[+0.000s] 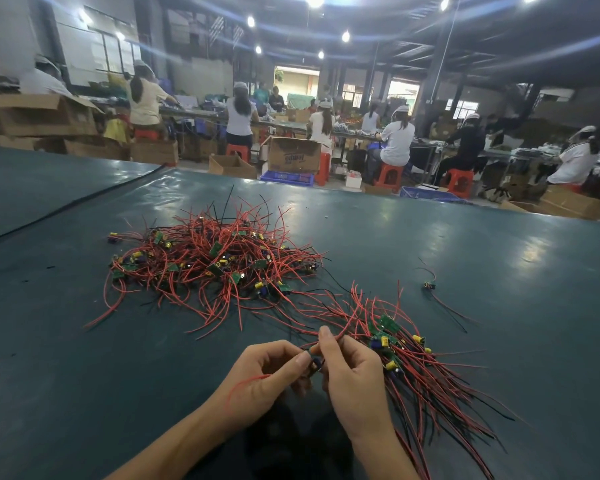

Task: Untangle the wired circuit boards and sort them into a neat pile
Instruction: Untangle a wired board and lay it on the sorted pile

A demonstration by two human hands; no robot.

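Note:
A tangled heap of small green circuit boards with red and black wires [215, 265] lies on the dark green table [430, 244] ahead of me. A more ordered bundle of wired boards [413, 362] lies to the right of my hands, wires trailing toward the near right. My left hand [264, 375] and my right hand [350, 375] meet near the table's front. Between their fingertips they pinch one small board with a dark component [315, 362]. A red wire loops across my left palm, and another red wire runs up past my right fingers.
A single wired board [430, 285] lies apart at the right. A black seam [70, 206] crosses the table at the far left. Beyond the table's far edge are cardboard boxes [293, 154], blue crates [286, 177], red stools and several seated workers at benches.

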